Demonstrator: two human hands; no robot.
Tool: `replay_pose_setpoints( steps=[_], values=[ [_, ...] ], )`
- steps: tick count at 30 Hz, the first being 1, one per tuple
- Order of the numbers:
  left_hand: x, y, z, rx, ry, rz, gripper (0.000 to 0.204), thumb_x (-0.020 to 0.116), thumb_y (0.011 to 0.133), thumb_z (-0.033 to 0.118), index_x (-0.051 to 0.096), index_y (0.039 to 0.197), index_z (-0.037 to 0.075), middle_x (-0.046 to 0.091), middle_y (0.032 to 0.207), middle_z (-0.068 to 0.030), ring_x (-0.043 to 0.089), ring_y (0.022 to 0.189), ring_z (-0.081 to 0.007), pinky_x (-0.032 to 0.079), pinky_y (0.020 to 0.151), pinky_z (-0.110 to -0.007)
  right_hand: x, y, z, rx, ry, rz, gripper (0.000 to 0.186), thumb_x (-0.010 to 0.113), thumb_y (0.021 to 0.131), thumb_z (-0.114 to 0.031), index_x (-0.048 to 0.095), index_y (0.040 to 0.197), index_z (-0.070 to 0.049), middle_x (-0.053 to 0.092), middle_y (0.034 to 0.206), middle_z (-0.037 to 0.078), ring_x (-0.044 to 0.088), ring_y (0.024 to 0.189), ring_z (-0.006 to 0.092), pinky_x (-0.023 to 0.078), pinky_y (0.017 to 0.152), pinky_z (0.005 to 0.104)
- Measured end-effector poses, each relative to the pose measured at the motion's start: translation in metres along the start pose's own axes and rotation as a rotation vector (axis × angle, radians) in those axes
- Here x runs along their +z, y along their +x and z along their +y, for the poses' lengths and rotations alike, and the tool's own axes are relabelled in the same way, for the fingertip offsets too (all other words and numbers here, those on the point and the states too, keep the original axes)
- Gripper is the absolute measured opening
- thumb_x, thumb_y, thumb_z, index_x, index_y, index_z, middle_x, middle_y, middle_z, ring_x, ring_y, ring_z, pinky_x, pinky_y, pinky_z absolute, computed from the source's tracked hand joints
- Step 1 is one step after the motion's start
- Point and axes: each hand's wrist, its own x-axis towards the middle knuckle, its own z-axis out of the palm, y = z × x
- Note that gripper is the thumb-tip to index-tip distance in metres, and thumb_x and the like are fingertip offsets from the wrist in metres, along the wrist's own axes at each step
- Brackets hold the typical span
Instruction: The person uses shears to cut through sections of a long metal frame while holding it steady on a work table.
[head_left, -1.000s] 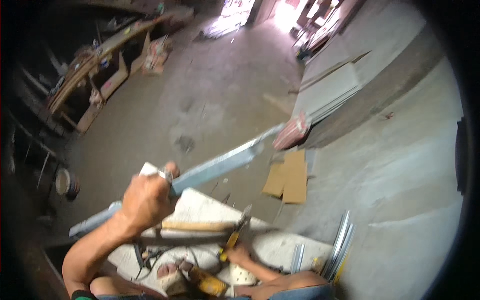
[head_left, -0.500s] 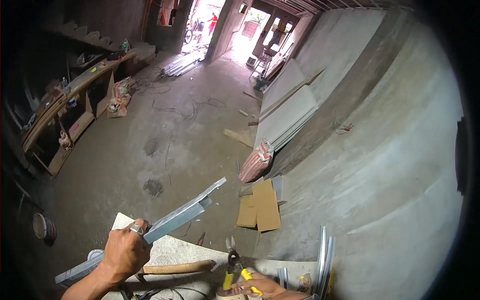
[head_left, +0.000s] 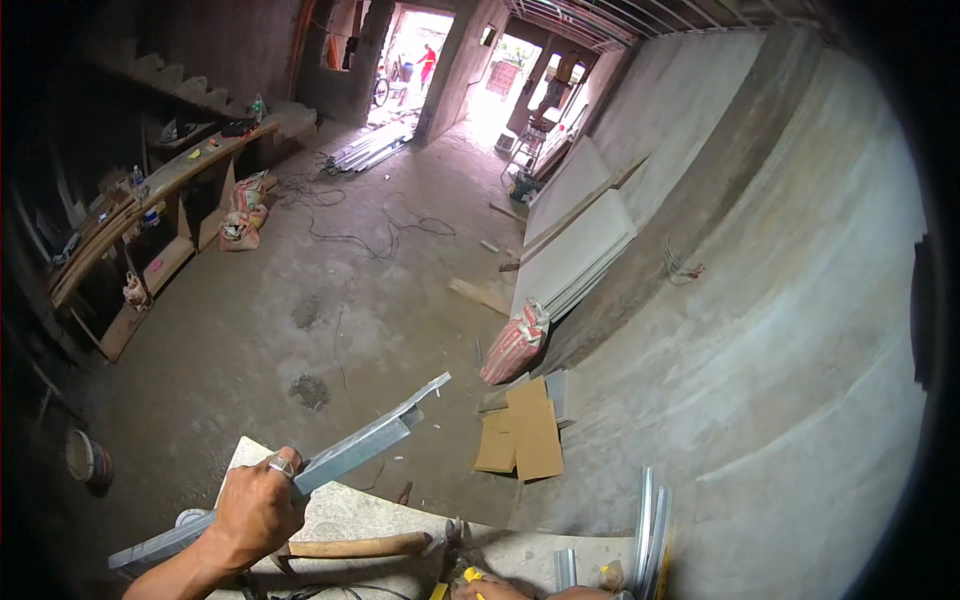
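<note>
My left hand (head_left: pixel 258 510), a ring on one finger, is closed round a long galvanized metal channel (head_left: pixel 365 445) that slants up to the right; its far end looks notched. At the lower edge my right hand (head_left: pixel 492 590) grips tin snips (head_left: pixel 458 558) with yellow handles, partly cut off by the frame. The snips' jaws point away from me, apart from the channel. Between the hands, a wooden-handled tool like a hammer (head_left: pixel 360 546) lies on a pale board (head_left: pixel 345 503).
Short metal channels (head_left: pixel 648 530) stand at the lower right. Beyond are cardboard pieces (head_left: pixel 535 430), a red-and-white sack (head_left: pixel 517 345) and white boards (head_left: pixel 580 250) against the wall. Cables (head_left: pixel 385 235) cross the floor. A wooden counter (head_left: pixel 165 185) and bucket (head_left: pixel 88 458) are leftward.
My right hand and the snips have dropped toward the lower edge. The left hand still holds the channel, now slightly lower in view. The room has shifted down a little in the picture.
</note>
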Motion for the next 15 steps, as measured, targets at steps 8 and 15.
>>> replay_pose_setpoints(
  steps=[8, 15],
  values=[
    [-0.002, 0.000, 0.006, -0.042, -0.010, -0.125, 0.022, 0.066, 0.072, 0.006, 0.052, 0.090, 0.004, 0.062, 0.073, -0.0202, 0.062, 0.059, -0.0389, 0.050, 0.054, -0.047, 0.025, 0.017, 0.021, -0.077, -0.101, 0.064, 0.018, 0.052, 0.090, -0.011, 0.054, 0.096, 0.006, 0.063, 0.090, 0.015, 0.053, 0.058, 0.0126, 0.043, 0.047, 0.0250],
    [-0.003, 0.000, 0.004, -0.092, -0.032, -0.141, 0.022, 0.066, 0.072, 0.005, 0.053, 0.090, 0.003, 0.063, 0.073, -0.0203, 0.063, 0.060, -0.0390, 0.050, 0.054, -0.046, 0.050, -0.020, -0.003, -0.004, -0.064, 0.079, 0.018, 0.053, 0.090, -0.011, 0.054, 0.096, 0.006, 0.064, 0.093, 0.017, 0.054, 0.058, 0.0131, 0.044, 0.047, 0.0259]
  ],
)
